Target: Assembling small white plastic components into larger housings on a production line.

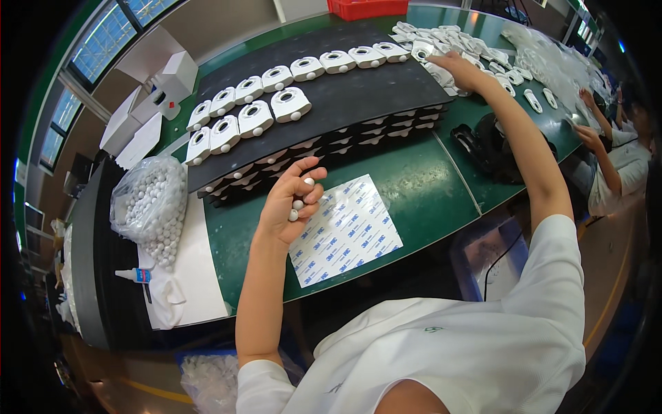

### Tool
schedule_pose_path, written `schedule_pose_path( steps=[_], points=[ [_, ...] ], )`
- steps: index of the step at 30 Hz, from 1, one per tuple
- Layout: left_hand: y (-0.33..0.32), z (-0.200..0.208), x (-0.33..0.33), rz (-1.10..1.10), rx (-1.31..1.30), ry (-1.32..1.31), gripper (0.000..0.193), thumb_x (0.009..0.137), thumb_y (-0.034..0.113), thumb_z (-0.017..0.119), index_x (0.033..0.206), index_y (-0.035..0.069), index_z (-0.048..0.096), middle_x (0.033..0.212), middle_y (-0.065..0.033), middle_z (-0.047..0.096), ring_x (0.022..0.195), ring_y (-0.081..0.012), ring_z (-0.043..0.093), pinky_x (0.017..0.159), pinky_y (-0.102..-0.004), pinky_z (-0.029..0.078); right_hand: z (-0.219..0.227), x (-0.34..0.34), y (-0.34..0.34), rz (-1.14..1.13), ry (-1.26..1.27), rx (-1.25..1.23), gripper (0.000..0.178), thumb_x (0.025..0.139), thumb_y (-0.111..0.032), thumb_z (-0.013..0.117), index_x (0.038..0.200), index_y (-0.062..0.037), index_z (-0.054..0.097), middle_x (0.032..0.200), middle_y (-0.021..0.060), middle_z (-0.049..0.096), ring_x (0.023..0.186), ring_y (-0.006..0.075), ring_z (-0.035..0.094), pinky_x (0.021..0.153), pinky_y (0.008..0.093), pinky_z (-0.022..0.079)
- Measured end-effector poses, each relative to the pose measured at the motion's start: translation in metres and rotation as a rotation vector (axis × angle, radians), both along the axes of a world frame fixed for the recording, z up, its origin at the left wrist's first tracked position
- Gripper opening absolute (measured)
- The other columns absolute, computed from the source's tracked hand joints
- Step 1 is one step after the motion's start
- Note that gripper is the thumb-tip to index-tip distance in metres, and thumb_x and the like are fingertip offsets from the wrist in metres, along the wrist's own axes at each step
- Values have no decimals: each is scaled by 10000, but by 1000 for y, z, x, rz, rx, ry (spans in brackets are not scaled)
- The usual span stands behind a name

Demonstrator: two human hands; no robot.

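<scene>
My left hand (293, 200) is raised over the near part of the table, fingers curled around a few small white balls (294, 215). Under it lies a white sheet (345, 231) with blue print. My right hand (458, 71) reaches far out to the right end of the black board, its fingers closed at the edge of a white plastic part (422, 50) with a round hole. Similar white parts (277, 78) stand in two rows on the black board (331, 103), each with a white ball at its front edge.
A pile of loose white parts (469, 45) and clear plastic bags (552, 55) lies at the far right. Left stands a bag of white balls (152, 200), near a small glue bottle (133, 275). A black object (483, 145) sits at right. Another person (614, 165) works beyond it.
</scene>
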State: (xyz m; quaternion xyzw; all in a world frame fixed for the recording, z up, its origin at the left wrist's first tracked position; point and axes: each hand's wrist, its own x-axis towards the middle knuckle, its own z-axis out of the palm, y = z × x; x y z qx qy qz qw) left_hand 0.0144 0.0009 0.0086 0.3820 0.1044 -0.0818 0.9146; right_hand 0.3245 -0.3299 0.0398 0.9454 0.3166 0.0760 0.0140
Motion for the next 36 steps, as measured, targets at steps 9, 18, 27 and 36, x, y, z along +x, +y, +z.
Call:
schedule_pose_path(
  steps=[9, 18, 27, 36],
  points=[
    [-3, 3, -1, -14, 63, -14, 249, 842, 42, 491, 1087, 30, 452, 1012, -145, 539, 549, -75, 422, 349, -158, 264, -14, 8, -16, 160, -63, -169, 780, 621, 112, 596, 1301, -203, 380, 1094, 107, 491, 1047, 299, 469, 913, 334, 409],
    [6, -6, -2, 14, 91, -51, 287, 896, 298, 521, 991, 29, 494, 868, -100, 570, 539, -50, 395, 354, -152, 247, 6, -9, -13, 94, 81, -105, 496, 625, -40, 677, 1063, -99, 451, 1023, 145, 565, 938, 338, 552, 790, 389, 450],
    [-3, -2, 2, 21, 19, -85, 358, 863, 319, 574, 1042, 16, 510, 696, 17, 400, 528, -31, 312, 380, -150, 223, 47, -69, -26, 1, -375, 614, 228, 803, -132, 606, 1011, -49, 563, 769, 126, 608, 715, 238, 586, 670, 301, 447],
    [5, 5, -5, 62, 39, -245, 304, 853, 112, 571, 1143, 54, 502, 876, -39, 528, 536, -28, 370, 374, -140, 256, -17, -250, 107, 284, 825, 1246, 162, 858, -43, 535, 1014, -9, 560, 902, 15, 591, 785, 61, 536, 693, 195, 425]
  ],
)
